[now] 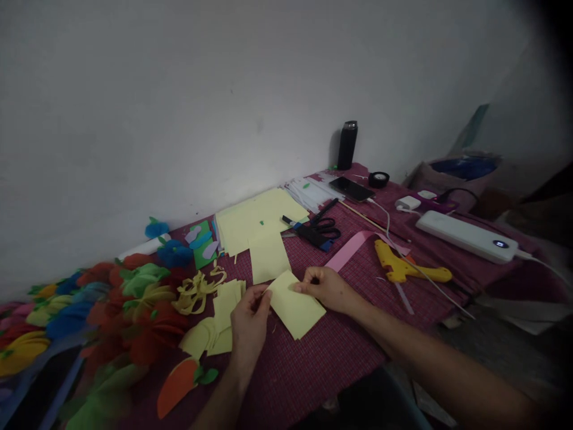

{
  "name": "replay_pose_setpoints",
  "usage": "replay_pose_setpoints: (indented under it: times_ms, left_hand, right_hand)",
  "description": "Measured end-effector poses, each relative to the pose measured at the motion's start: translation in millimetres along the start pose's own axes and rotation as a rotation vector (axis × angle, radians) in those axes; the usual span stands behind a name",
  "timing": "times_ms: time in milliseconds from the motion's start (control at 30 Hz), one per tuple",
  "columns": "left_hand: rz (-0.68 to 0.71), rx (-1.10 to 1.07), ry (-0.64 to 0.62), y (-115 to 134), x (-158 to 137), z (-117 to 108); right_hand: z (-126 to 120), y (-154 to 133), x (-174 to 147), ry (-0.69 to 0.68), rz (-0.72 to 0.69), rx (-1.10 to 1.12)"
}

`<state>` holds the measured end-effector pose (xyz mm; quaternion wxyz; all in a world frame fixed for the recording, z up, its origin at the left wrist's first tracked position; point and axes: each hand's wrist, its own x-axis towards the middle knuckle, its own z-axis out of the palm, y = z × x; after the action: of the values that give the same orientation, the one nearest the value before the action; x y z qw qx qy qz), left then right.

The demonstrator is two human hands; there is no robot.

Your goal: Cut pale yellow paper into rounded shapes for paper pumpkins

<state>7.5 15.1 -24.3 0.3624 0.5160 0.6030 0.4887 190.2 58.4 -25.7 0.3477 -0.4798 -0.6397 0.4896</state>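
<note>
Between my two hands is a small stack of pale yellow paper, held tilted above the tablecloth. My left hand pinches its left corner between thumb and fingers. My right hand grips its upper right edge, with the thumb on top. To the left of my left hand lie more cut yellow paper pieces, some with rounded edges, and curled yellow paper strips. Just beyond my hands lies a yellow paper strip, next to larger yellow sheets. An orange paper cutout with green leaves lies near my left wrist.
Colourful paper shapes crowd the left side. Black-handled scissors, a pink strip and a yellow glue gun lie to the right. Farther off are a phone, a black bottle, tape and a white power bank with cables.
</note>
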Motion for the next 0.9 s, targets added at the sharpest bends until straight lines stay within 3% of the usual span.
replay_pose_setpoints:
  times_ms: [167,300,567,767,900]
  left_hand:
    - [-0.023,-0.048,0.014,2,1,-2]
    - [0.007,-0.049,0.037,3,2,-4]
    - [-0.015,-0.153,0.042,5,3,-4]
    - [-0.087,-0.246,0.120,0,6,-4]
    - [-0.134,-0.381,0.088,0,6,-3]
  right_hand:
    - [-1,-9,1,-0.051,0.058,0.291]
    - [0,-11,1,-0.076,0.059,0.399]
    - [-2,-8,-1,-0.141,0.097,0.407]
    - [-4,-12,-4,-0.214,0.058,0.422]
    - [-4,-14,-5,-0.240,0.043,0.452]
